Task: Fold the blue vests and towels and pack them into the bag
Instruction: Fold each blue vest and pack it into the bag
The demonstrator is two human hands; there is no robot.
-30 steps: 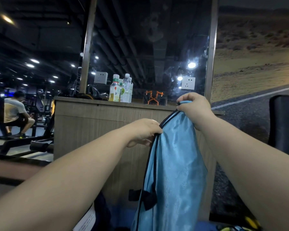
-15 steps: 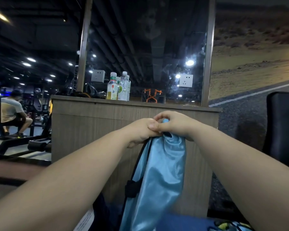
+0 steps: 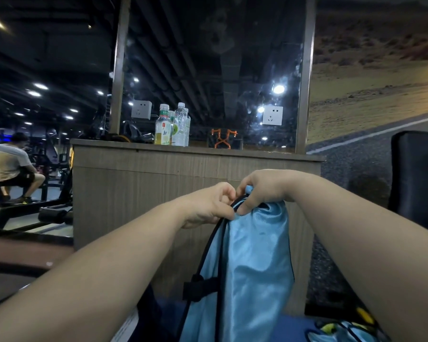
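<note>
The left hand [image 3: 209, 206] and right hand [image 3: 262, 191] are now pinching the blue vest [image 3: 252, 267] top together, touching; 1 second ago they were holding it apart, so the lengthwise fold is closing. The vest is hanging before the wooden counter [image 3: 158, 188]. No bag is showing, so packing isn't started.

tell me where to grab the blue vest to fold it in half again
Keep one hand pinching the bunched top, where the black-trimmed edges meet. Bring the other hand from the left to the black strap partway down the blue vest; it hangs straight and free there.
</note>
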